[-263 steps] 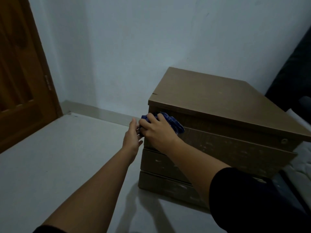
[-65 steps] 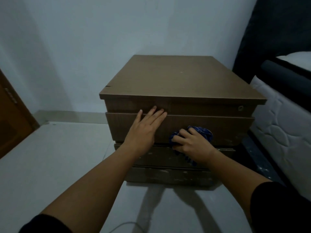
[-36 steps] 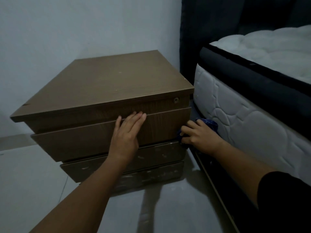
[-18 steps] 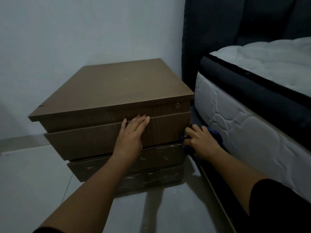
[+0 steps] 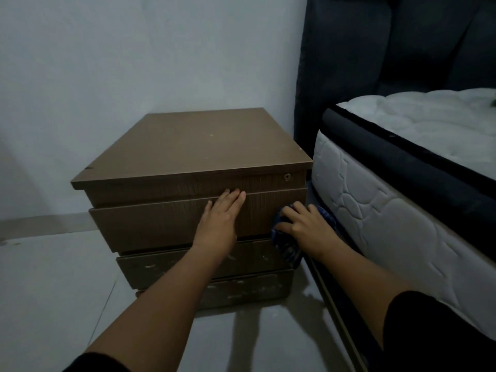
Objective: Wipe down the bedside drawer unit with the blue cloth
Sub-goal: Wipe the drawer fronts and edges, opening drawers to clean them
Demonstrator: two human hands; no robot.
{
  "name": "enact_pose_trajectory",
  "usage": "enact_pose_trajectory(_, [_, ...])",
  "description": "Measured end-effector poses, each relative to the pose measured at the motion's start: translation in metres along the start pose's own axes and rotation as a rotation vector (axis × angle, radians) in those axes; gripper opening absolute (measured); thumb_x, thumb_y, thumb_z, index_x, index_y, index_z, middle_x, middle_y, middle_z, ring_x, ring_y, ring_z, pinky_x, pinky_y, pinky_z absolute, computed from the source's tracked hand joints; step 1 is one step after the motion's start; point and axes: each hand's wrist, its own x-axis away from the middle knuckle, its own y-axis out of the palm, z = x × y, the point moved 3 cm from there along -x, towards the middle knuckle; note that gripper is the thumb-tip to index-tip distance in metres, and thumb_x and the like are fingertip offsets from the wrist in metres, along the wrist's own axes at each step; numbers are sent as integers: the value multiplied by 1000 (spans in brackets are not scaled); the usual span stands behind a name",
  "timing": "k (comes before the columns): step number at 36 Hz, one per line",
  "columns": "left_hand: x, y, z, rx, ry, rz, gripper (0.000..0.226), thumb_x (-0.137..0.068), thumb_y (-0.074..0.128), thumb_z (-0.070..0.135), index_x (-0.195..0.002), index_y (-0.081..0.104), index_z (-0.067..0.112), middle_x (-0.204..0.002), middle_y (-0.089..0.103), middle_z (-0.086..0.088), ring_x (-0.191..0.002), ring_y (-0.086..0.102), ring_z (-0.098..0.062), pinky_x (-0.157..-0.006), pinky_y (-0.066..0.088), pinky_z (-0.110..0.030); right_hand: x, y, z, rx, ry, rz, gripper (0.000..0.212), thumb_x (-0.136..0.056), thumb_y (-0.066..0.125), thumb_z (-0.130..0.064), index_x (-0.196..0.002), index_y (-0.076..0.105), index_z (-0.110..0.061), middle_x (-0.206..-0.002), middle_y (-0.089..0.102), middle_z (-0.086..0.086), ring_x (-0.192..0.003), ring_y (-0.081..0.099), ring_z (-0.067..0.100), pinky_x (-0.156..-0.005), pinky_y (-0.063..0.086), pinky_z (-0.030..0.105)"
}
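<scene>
Dim bedroom corner, pale wall behind. Drawer unit [image 5: 188, 167] stands on the floor [image 5: 53, 277] just beside the mattress [image 5: 389, 210]. Blue cloth [image 5: 287, 248] is bunched at the unit's right front corner, level with the top drawer [image 5: 161, 224], under the right hand [image 5: 306, 226], whose fingers curl closed over it. Left hand [image 5: 220, 218] lies flat and open on the top drawer, holding nothing. Top drawer looks clean; lower drawers [image 5: 249, 275] show pale marks and probably remain to be wiped.
</scene>
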Motion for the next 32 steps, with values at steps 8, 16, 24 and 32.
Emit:
enact_pose_trajectory(8, [-2,-3,-4,6,13,-32,87,-83,49,-7,-153,9,26,-161,6,8,-149,-1,-11,-121,6,-37,7,-3,9,-30,184,-227,38,-96,45,-20,-133,50,-25,-140,31,5,-127,30,28,-96,32,40])
enact_pose_trajectory(16, [2,-2,1,32,-30,-38,85,-84,50,-4,-153,9,24,-162,5,6,-149,-2,-13,-120,8,-39,11,-14,21,-116,367,-319,42,-91,53,-14,-132,52,-28,-136,35,3,-121,34,27,-97,34,39])
enact_pose_trajectory(24, [49,22,-13,-80,-10,-53,79,-88,51,3,-152,11,23,-162,3,6,-149,-5,-12,-120,1,-38,15,4,9,-402,472,-507,45,-87,59,-18,-131,54,-26,-130,40,7,-121,40,30,-100,42,42])
enact_pose_trajectory(32, [68,37,-51,-84,-231,-284,71,-90,51,9,-152,17,19,-161,9,2,-150,-1,-17,-121,7,-42,4,29,-33,-589,404,-715,82,-83,64,-12,-150,20,-30,-149,32,6,-132,39,26,-108,40,38])
